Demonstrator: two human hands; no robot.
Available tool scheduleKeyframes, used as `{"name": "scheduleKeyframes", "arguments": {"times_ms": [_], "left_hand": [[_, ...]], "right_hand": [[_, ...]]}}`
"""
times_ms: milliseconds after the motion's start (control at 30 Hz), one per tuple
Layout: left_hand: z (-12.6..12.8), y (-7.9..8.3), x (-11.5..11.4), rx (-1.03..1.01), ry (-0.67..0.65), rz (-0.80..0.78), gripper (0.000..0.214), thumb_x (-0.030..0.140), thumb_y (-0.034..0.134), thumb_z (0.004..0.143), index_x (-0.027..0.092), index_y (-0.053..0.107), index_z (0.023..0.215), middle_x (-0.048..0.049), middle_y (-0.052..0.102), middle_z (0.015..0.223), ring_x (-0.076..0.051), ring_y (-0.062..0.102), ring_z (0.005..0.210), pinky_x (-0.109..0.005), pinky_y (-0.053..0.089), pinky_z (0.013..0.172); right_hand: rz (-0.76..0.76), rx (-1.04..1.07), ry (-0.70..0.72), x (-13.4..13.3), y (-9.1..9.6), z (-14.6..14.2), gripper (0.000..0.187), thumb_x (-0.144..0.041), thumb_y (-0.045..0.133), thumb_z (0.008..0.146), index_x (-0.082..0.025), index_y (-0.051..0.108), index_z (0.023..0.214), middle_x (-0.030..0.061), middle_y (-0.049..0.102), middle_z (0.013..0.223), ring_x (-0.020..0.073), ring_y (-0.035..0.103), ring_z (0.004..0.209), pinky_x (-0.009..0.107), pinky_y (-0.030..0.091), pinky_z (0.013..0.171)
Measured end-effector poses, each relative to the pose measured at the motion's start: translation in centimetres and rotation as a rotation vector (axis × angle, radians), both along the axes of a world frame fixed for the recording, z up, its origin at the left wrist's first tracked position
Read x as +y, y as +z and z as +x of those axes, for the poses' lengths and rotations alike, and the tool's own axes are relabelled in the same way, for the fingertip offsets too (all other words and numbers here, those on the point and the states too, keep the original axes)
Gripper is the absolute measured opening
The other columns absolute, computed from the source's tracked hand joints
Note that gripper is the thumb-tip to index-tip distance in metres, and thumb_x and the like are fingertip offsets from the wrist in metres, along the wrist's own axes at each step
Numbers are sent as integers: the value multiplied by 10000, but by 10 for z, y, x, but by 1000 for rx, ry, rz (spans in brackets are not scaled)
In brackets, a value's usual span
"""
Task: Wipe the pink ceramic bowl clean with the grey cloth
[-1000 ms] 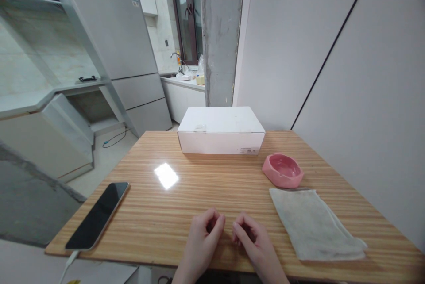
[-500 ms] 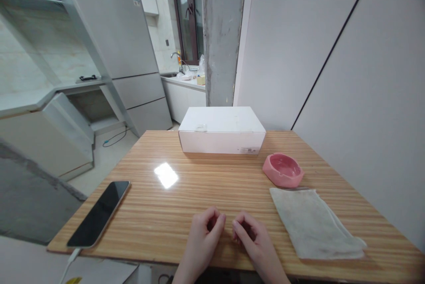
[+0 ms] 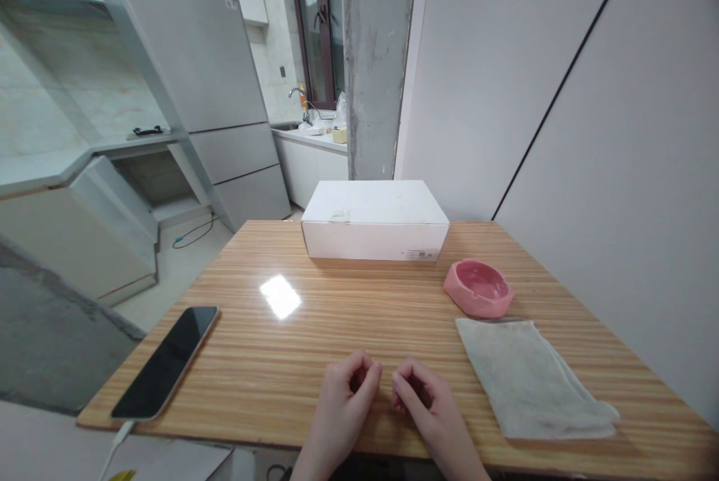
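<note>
Near the front edge of the wooden table [image 3: 247, 376], my left hand [image 3: 349, 391] rests with its fingers loosely curled and the thumb against the index finger. Beside it, a small gap away, my right hand [image 3: 422, 395] is curled in the same way. Nothing shows inside either hand. A folded pale grey-green cloth [image 3: 533, 383] lies to the right of my right hand, not touching it. Just behind the cloth sits a pink ashtray [image 3: 472, 301]. Far to the left of my left hand lies a black-screened smartphone [image 3: 168, 361].
A white cardboard box [image 3: 371, 240] stands at the table's far edge. The phone's white charging cable [image 3: 119, 436] hangs over the near left edge. A white wall [image 3: 533, 31] borders the right side. Behind are a fridge [image 3: 196, 54] and a kitchen sink [image 3: 287, 126].
</note>
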State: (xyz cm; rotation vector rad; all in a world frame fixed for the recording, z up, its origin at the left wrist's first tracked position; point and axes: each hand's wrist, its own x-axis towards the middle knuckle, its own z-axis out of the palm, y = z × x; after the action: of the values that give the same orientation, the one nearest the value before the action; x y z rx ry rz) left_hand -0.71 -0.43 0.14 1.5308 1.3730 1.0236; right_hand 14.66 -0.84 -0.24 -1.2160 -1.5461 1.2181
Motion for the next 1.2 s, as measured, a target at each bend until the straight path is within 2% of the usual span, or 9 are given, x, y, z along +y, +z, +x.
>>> {"name": "scheduleKeyframes", "arguments": {"times_ms": [1200], "left_hand": [[0, 0, 1, 5, -4, 11, 373, 395, 459, 903, 174, 454, 602, 40, 406, 563, -106, 402, 569, -233, 273, 555]], "right_hand": [[22, -53, -12, -2, 1, 0, 351, -463, 471, 917, -202, 493, 683, -25, 493, 631, 141, 482, 607, 258, 376, 595]]}}
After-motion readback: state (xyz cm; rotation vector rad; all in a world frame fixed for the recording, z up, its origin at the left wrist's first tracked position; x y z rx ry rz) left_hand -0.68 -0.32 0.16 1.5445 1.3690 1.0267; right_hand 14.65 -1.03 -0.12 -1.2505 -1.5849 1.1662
